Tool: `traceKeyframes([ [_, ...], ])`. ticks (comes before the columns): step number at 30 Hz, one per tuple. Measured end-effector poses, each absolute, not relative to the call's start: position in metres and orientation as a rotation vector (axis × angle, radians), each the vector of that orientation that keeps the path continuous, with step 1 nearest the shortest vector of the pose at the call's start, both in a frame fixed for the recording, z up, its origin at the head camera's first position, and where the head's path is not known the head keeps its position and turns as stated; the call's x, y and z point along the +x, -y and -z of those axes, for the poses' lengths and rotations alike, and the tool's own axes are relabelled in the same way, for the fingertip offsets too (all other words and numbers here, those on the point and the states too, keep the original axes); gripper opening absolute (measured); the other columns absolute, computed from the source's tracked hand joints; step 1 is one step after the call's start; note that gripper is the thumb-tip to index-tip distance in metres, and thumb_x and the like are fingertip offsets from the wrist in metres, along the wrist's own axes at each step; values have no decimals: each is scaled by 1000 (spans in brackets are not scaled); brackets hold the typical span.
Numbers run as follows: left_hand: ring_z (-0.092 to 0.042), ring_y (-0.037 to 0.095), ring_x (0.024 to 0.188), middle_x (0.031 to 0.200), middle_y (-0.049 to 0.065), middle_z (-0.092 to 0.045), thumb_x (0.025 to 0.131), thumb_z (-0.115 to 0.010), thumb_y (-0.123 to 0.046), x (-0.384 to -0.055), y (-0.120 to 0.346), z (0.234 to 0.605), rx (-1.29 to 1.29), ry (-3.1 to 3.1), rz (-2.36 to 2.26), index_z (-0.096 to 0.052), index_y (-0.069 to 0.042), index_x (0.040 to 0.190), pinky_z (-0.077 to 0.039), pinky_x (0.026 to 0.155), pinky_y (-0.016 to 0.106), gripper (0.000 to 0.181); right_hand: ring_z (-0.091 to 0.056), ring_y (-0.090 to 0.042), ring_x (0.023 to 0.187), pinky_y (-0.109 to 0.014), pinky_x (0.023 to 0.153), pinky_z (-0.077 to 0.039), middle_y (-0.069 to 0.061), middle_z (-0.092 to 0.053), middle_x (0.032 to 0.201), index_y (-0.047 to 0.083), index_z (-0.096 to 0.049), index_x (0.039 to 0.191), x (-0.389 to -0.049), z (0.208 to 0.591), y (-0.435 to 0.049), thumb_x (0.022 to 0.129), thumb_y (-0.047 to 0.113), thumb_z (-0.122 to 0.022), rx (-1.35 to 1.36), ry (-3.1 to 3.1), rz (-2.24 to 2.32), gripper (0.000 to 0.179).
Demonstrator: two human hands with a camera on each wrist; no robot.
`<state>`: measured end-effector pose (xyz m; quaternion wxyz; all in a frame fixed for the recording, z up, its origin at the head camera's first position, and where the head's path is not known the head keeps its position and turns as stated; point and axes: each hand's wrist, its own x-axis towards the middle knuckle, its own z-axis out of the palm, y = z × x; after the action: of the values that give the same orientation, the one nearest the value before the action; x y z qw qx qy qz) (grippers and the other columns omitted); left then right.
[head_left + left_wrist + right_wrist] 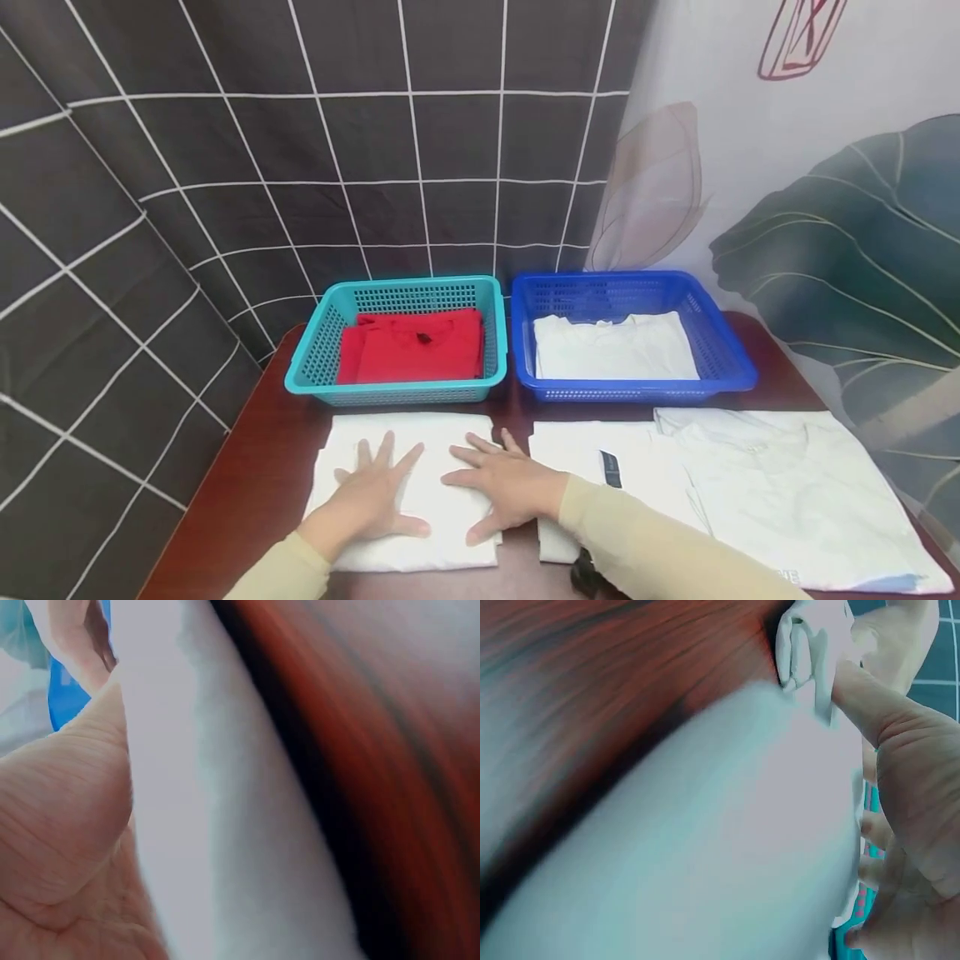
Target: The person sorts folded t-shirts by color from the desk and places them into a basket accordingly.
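Note:
A folded white garment [427,552] lies on the table in front of the teal basket. My left hand [369,496] rests on its left half with the fingers spread. Fingers apart, my right hand [510,485] lies flat along its right side. In the left wrist view, the left palm [60,825] is beside the white cloth [180,795]. The right wrist view shows the right thumb and palm [922,795] against the cloth's edge, where folded layers [802,656] show.
A teal basket [405,392] holds folded red clothing [420,354]. Beside it, a blue basket [637,389] contains folded white clothing [615,350]. To the right lie a folded white garment with a dark label [570,442] and a spread-out white T-shirt [810,500]. A small black object [585,575] is by the right sleeve.

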<state>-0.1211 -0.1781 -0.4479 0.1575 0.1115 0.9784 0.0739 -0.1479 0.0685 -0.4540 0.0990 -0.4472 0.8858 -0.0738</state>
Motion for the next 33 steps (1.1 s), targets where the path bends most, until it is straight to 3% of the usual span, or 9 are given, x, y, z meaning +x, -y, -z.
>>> traceKeyframes([
  [6, -18, 62, 132, 153, 26, -23, 55, -65, -84, -126, 154, 451, 373, -2799, -190, -33, -24, 150, -26, 83, 83, 117, -15, -30, 145, -69, 106, -15, -1, -28, 156, 36, -45, 143, -147, 454, -97, 70, 73, -64, -1270, -2604, 315, 84],
  [9, -18, 59, 134, 154, 22, -23, 59, -67, -80, -127, 155, 450, 379, -2797, -253, -33, -25, 150, -25, 86, 82, 111, -18, -31, 144, -65, 109, -16, -7, -29, 156, 32, -47, 143, -148, 450, -105, 73, 69, -65, -1267, -2619, 421, 81],
  [13, -22, 47, 138, 155, 15, -26, 69, -71, -67, -128, 176, 437, 350, -2811, -442, -36, -24, 150, -28, 98, 72, 98, -33, -30, 138, -53, 109, -29, -12, -38, 149, 23, -53, 138, -149, 436, -116, 83, 56, -67, -1116, -2697, 668, 65],
  [17, -36, 39, 132, 146, 18, -38, 76, -74, -54, -126, 212, 421, 274, -2943, -535, -41, -15, 147, -37, 98, 63, 87, -59, -23, 110, -43, 91, -49, -9, -62, 122, 13, -61, 126, -150, 420, -126, 89, 39, -67, -862, -2716, 918, 46],
  [20, -47, 39, 120, 133, 22, -48, 79, -75, -46, -121, 237, 417, 196, -3038, -537, -44, -7, 143, -45, 91, 60, 81, -62, -16, 90, -36, 77, -51, -4, -67, 101, 11, -63, 121, -150, 416, -129, 89, 34, -67, -715, -2611, 1027, 39],
  [23, -52, 41, 113, 125, 24, -53, 81, -74, -43, -114, 250, 421, 122, -3019, -540, -45, -1, 141, -47, 88, 59, 79, -60, -14, 81, -32, 68, -49, -1, -64, 92, 10, -63, 121, -147, 417, -127, 89, 34, -68, -618, -2463, 1093, 39],
  [27, -48, 45, 119, 130, 28, -52, 82, -71, -48, -109, 254, 429, 80, -2900, -647, -42, 1, 142, -44, 92, 60, 82, -58, -18, 77, -32, 67, -52, -7, -58, 89, 7, -60, 125, -144, 424, -121, 89, 29, -69, -461, -2214, 1287, 43],
  [31, -37, 45, 131, 143, 26, -41, 84, -69, -49, -111, 253, 435, 20, -2746, -904, -37, -4, 146, -35, 100, 62, 83, -59, -21, 85, -37, 77, -55, -14, -53, 101, 7, -53, 134, -142, 431, -114, 90, 25, -68, -223, -1886, 1552, 51],
  [33, -30, 44, 136, 148, 25, -34, 85, -69, -47, -112, 253, 437, -34, -2633, -1057, -35, -6, 148, -29, 104, 63, 82, -58, -20, 84, -34, 75, -54, -13, -53, 102, 8, -49, 138, -142, 435, -111, 89, 24, -69, -122, -1749, 1647, 55],
])
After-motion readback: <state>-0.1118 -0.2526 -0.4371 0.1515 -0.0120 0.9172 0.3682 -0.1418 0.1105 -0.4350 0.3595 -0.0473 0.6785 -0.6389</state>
